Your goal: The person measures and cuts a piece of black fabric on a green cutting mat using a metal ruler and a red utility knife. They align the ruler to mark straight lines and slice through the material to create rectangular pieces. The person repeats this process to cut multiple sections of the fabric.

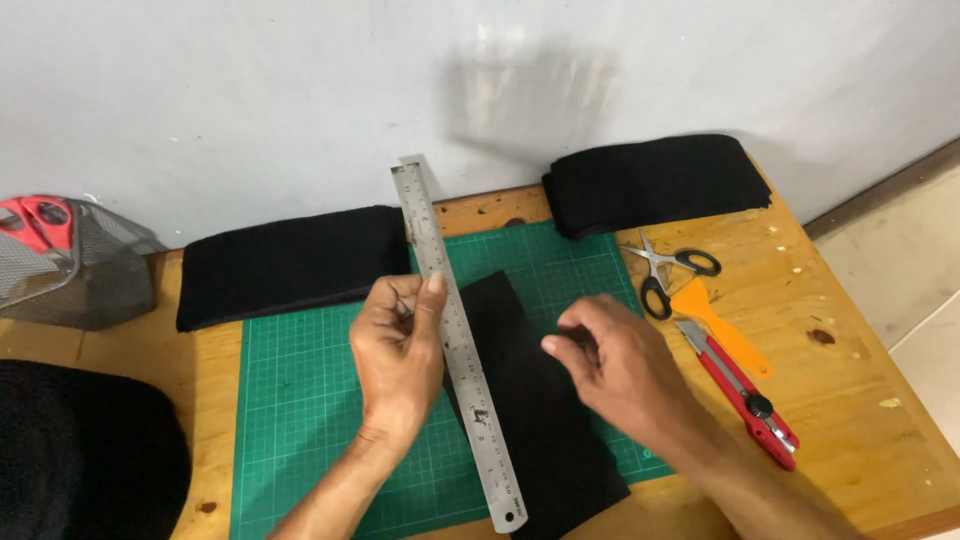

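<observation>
Pressing the steel ruler point(457, 340) flat is the work of the left hand point(398, 352): its fingers are curled against the ruler's left edge, with one fingertip laid on top of the metal near the middle of its length. The ruler runs from just below that hand's wrist, up under the fingers, and well beyond them toward the wall, lying along the left edge of the black fabric piece point(540, 400). To the right of the ruler, the right hand point(615, 365) rests on the fabric with fingers bent inward and thumb tucked close; whether it pinches anything small I cannot tell, and no tool shows in it.

For a true line, I judge the ruler wants firm downward pressure spread along its length, since a single fingertip near the middle may let the far end swing. Fingers are best kept back from the edge on the fabric side. The right hand can smooth the cloth flat, so that no wrinkle lifts the ruler.

Under both hands lies the green cutting mat point(300, 400), on a wooden table point(860, 400). Right of the right hand, near it, lie a red utility knife point(745, 392), an orange scraper point(722, 330) and, just beyond, a pair of scissors point(665, 270). Beyond the left hand a folded black stack point(290, 262) sits against the wall; another black stack point(655, 182) lies beyond the right hand. Far to the left of the left hand stands a wire mesh basket point(75, 270).
</observation>
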